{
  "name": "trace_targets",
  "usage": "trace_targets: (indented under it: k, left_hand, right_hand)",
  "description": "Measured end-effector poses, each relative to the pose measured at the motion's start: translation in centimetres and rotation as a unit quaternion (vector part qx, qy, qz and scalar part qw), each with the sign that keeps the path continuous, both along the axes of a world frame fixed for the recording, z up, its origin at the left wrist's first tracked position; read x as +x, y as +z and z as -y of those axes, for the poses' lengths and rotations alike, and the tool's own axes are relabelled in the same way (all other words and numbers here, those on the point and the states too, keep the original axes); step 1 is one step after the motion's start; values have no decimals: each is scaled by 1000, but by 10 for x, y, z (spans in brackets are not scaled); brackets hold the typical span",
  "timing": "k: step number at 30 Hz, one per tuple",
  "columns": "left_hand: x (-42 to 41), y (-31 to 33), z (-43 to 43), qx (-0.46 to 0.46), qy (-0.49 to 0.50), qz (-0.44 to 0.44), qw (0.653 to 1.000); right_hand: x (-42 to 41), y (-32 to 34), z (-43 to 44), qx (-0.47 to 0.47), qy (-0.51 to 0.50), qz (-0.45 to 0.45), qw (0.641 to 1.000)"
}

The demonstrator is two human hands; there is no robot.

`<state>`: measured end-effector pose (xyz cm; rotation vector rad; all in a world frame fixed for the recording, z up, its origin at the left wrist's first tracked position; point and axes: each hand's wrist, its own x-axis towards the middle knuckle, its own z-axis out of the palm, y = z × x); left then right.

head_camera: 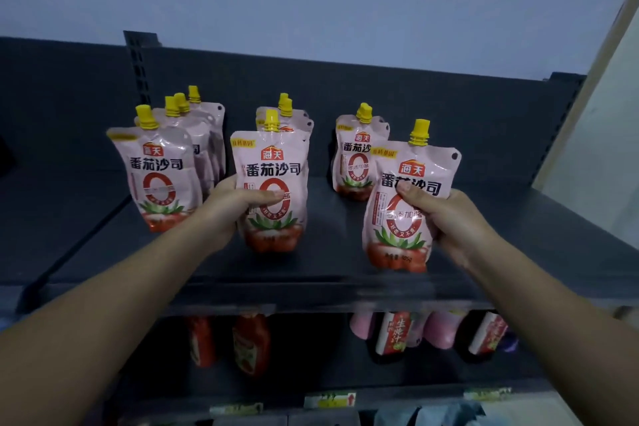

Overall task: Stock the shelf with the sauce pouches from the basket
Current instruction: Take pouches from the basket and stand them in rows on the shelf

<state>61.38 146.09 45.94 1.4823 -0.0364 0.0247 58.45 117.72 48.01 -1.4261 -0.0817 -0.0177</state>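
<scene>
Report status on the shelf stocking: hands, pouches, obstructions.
Left hand grips front pouch of middle row. Right hand grips another tomato sauce pouch, at front of shelf, before right row. No obstruction seen.

shelf (325, 235): three pouch rows side by side, each running front to back | left row (157, 180) | middle row (294, 119), front pouch (273, 166) in left hand (224, 207) | right row (352, 162) behind near pouch (404, 218) in right hand (446, 221) | bottles (390, 335) on lower shelf beneath
</scene>
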Motion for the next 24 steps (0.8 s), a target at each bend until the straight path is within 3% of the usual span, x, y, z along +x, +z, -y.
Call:
trace_targets:
  k: [6,14,21,24]
  left_hand:
    - [52,-7,1,-10,-7,-19,1000]
    - [94,-11,-1,15,-64,4,998]
    - [107,-13,-3,13,-76,10,997]
    - [103,-10,-10,97,-95,-8,991]
  right_hand:
    - [51,-7,0,-39,-6,-3,999]
    - [104,-21,-3,10,-2,18,1000]
    - [128,-29,0,-6,43,48,998]
    - [128,-32,10,-36,89,50,994]
